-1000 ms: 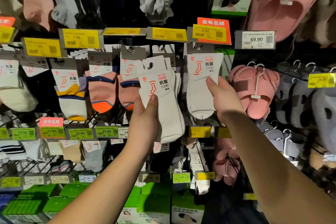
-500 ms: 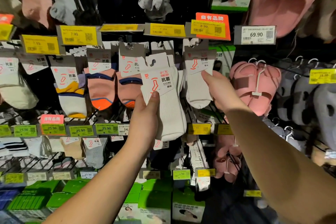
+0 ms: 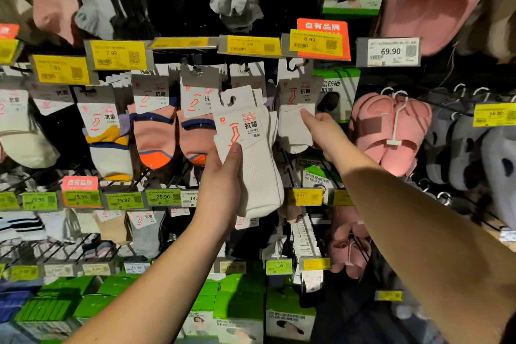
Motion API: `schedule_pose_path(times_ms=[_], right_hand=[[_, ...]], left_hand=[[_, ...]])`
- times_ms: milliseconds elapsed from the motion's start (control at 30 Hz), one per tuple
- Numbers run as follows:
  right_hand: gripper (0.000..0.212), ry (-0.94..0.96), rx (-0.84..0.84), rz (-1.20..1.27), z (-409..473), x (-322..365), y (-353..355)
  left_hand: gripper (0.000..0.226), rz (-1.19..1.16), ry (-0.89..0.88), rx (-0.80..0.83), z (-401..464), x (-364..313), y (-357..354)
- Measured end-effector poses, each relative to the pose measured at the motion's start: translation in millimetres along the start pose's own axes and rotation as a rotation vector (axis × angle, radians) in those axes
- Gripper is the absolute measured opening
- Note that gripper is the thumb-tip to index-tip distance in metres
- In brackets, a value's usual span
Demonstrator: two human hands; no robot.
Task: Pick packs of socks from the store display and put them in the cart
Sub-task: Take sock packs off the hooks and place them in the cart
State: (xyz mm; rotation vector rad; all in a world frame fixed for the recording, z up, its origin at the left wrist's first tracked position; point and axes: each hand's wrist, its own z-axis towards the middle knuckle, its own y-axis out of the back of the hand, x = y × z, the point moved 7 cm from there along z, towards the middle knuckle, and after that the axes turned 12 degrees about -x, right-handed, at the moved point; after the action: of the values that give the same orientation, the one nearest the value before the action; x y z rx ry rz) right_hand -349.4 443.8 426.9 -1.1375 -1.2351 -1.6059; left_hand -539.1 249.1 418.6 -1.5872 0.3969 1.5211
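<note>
My left hand [image 3: 220, 187] grips a white sock pack [image 3: 258, 165] with a white card label, held off its hook in front of the display. My right hand [image 3: 325, 134] pinches a second white sock pack [image 3: 293, 131] that still hangs from its hook under the 8.99 price tag [image 3: 315, 43]. The two packs are side by side, a little apart. No cart is in view.
Coloured sock packs [image 3: 152, 131] hang in a row to the left. Pink slippers [image 3: 391, 131] and grey slippers [image 3: 460, 148] hang at the right. Metal hooks and yellow and green price tags [image 3: 122, 200] stick out below. Green boxes [image 3: 240, 301] fill the bottom shelf.
My right hand has pulled the hanging white pack, so it has lifted and folded toward me. My left hand has stayed put with its pack.
</note>
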Motion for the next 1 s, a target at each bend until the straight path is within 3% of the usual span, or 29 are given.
schedule_pose_path(times_ms=[167,300,367,467,633,767,1000], right_hand=[[0.065,-0.035,-0.021,0.0,-8.9,-20.5,5.6],[0.039,0.007,-0.142,0.082,-40.5,-22.3,17.6],[0.025,0.044,-0.078,0.148,-67.5,-14.7,11.3],[0.02,0.075,0.079,0.25,-113.6,-3.1,-1.0],[0.012,0.354,0.161,0.25,-163.6,19.6,6.3],[0.02,0.327,0.175,0.275,-165.9,18.3,6.3],[0.014,0.198,0.272,0.334,-165.5,12.4,6.2]], left_hand=[[0.022,0.021,-0.005,-0.021,0.5,1.6,5.0],[0.026,0.018,-0.002,-0.019,-1.8,4.0,5.9],[0.03,0.001,0.004,-0.021,-3.4,5.6,5.3],[0.024,0.018,-0.008,-0.008,-6.2,8.3,2.0],[0.018,0.049,0.008,0.011,-11.7,13.4,-2.3],[0.02,0.061,0.021,0.018,-15.8,13.5,-6.7],[0.033,0.032,0.073,0.058,-14.0,11.1,-8.9]])
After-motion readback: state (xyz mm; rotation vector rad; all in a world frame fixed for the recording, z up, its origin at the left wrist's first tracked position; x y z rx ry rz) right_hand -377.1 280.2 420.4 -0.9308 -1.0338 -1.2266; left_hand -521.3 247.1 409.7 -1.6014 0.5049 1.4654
